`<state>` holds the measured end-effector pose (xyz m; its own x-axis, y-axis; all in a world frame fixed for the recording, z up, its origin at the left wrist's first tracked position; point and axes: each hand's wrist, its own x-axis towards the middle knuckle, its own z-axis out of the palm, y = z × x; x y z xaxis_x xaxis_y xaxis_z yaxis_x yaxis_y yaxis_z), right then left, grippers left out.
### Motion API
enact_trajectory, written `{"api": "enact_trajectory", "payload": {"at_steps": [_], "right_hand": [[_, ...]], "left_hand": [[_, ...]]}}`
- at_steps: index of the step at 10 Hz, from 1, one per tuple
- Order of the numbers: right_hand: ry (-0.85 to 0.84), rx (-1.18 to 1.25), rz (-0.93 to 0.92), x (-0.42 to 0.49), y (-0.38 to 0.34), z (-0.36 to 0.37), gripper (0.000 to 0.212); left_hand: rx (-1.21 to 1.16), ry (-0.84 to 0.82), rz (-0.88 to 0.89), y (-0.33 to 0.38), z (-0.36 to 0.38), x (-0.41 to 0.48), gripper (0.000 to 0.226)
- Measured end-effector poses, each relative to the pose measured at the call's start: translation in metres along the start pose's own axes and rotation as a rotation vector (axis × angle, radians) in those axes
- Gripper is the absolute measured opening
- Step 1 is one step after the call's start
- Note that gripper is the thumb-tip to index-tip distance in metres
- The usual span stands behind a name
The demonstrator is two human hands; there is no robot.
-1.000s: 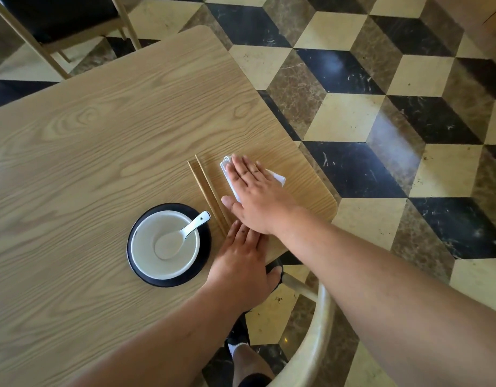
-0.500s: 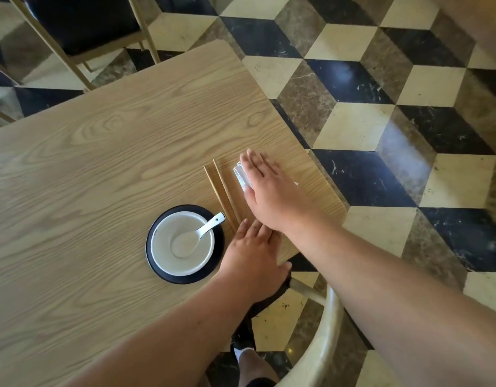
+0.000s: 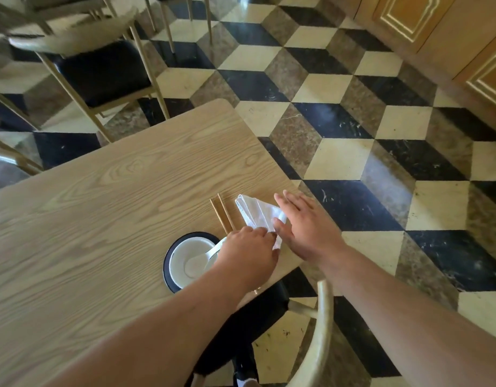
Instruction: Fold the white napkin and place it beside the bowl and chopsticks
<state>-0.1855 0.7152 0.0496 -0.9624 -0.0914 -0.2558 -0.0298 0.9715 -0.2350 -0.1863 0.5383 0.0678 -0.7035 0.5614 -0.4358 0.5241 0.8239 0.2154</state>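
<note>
The folded white napkin (image 3: 256, 214) lies on the wooden table (image 3: 107, 219) near its right corner, just right of two wooden chopsticks (image 3: 223, 215). A white bowl (image 3: 189, 259) with a white spoon (image 3: 213, 250) sits on a black plate (image 3: 167, 268) nearer me. My left hand (image 3: 248, 254) rests at the napkin's near end, fingertips on the cloth. My right hand (image 3: 302, 226) lies flat with fingers spread along the napkin's right edge, thumb touching it. The napkin's near end is hidden by both hands.
The table's right edge runs close behind my right hand. A wooden chair back (image 3: 315, 339) curves below the table corner, above a black seat (image 3: 255, 311). Another black-seated chair (image 3: 101, 71) stands beyond the table. The floor is checkered tile.
My right hand has slid off the napkin to its right side, uncovering the cloth. My left hand has moved forward onto the napkin's near end. The camera has tilted up.
</note>
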Motion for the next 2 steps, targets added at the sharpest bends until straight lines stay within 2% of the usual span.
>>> {"api": "enact_trajectory", "payload": {"at_steps": [2], "right_hand": [[0.050,-0.003,-0.055,-0.006,-0.035,-0.041,0.078]], "left_hand": [[-0.153,0.191,-0.119,-0.035,-0.037,-0.023,0.056]]}}
